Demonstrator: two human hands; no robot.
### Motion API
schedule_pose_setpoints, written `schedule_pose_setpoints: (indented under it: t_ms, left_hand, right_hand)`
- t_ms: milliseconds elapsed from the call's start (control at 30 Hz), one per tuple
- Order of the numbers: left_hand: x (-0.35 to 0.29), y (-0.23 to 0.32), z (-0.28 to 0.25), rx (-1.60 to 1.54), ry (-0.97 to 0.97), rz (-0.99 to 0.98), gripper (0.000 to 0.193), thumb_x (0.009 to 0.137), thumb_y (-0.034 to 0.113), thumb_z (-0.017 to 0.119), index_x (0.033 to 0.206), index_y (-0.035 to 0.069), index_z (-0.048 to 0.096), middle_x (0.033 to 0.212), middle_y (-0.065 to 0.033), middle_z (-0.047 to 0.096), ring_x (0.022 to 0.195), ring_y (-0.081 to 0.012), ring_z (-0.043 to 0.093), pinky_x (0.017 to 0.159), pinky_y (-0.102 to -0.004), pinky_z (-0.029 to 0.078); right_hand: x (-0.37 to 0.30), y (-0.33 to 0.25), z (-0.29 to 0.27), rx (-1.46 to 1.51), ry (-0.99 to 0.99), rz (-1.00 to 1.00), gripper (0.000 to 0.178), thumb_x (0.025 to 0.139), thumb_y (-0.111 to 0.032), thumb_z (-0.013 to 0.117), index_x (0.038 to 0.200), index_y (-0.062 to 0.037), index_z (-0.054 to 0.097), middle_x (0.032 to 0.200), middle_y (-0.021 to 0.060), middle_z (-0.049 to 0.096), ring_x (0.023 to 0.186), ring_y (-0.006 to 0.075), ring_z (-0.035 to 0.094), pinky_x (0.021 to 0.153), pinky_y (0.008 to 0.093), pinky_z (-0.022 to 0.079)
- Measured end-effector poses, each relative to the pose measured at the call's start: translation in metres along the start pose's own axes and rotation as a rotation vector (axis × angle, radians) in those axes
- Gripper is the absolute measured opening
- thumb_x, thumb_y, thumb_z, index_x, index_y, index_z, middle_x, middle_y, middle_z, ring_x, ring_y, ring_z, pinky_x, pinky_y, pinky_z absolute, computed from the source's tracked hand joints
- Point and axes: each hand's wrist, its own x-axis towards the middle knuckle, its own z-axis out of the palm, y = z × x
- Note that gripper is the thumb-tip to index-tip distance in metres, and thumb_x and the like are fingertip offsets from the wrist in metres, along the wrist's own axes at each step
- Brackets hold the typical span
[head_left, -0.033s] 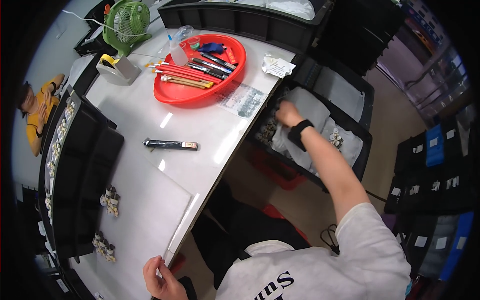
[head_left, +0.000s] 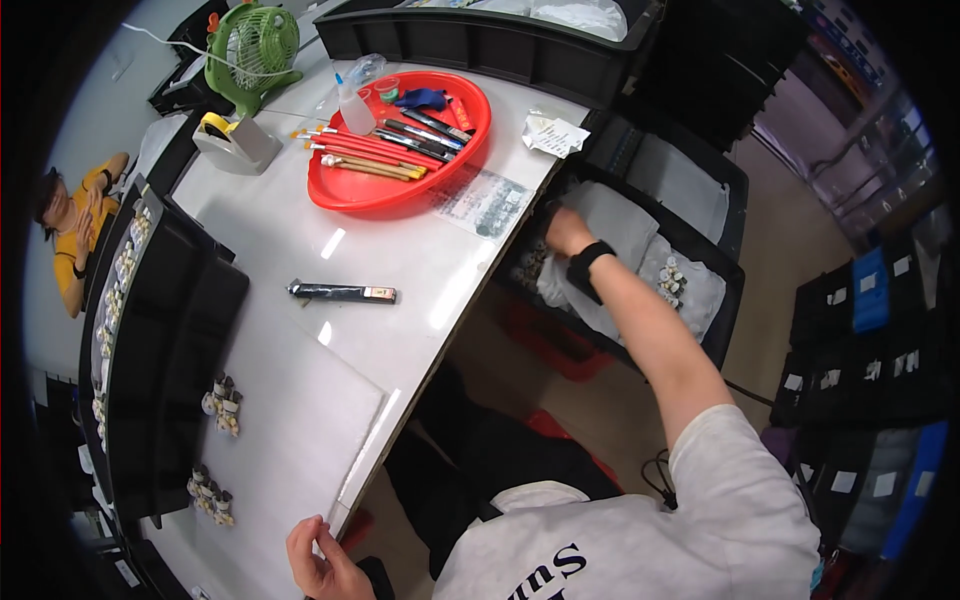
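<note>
The right hand [head_left: 566, 232] reaches out past the right edge of the desk [head_left: 400, 260] and down into a black crate [head_left: 725, 300] beside it. The crate is lined with white bags [head_left: 625, 225], and some of them show small pale parts [head_left: 670, 282]. The fingers dip among the bags at the crate's left end, next to the desk edge. Whether they have closed on anything I cannot tell, since the fingertips are hidden. A black band sits on that wrist.

The left hand [head_left: 318, 560] rests at the near corner of the desk with its fingers curled over the edge of a white board [head_left: 300, 440]. It grips the board's corner loosely and holds nothing else.

Both pictures come from the same instant, so nothing differs between them. The hands, the bags and the things on the desk lie alike in both.

On the desk, a dark pen-like tool [head_left: 342, 292] lies alone near the middle. A red tray [head_left: 400, 185] of brushes and pens stands farther off, with a tape dispenser [head_left: 235, 140] and a green fan [head_left: 255, 45] to its left. Small clusters of parts [head_left: 222, 405] sit on the near left, beside a black tray [head_left: 170, 380].
</note>
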Motion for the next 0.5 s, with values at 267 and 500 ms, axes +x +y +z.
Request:
schedule_pose_setpoints:
  t_ms: [267, 500]
  left_hand:
    - [-0.004, 0.001, -0.002, 0.073, -0.034, -0.033, 0.012, 0.080, -0.005, 0.055, 0.092, -0.005, 0.057, 0.086, -0.0129, 0.059, 0.075, -0.0198, 0.057, 0.069, -0.0264, 0.047]
    - [0.000, 0.013, 0.019, 0.005, -0.093, -0.028, 0.016, 0.079, -0.011, 0.046, 0.089, -0.004, 0.056, 0.088, -0.0115, 0.054, 0.077, -0.0173, 0.053, 0.067, -0.0237, 0.044]
  right_hand:
    - [0.051, 0.009, 0.076, -0.306, -0.039, -0.153, 0.035, 0.081, -0.022, 0.045, 0.107, -0.0017, 0.055, 0.113, 0.0223, 0.050, 0.106, 0.0325, 0.048, 0.090, 0.0385, 0.039]
    - [0.053, 0.005, 0.052, 0.458, -0.093, -0.021, 0.044, 0.077, -0.018, 0.055, 0.116, -0.0004, 0.046, 0.097, 0.0177, 0.059, 0.078, 0.0306, 0.061, 0.065, 0.0369, 0.051]
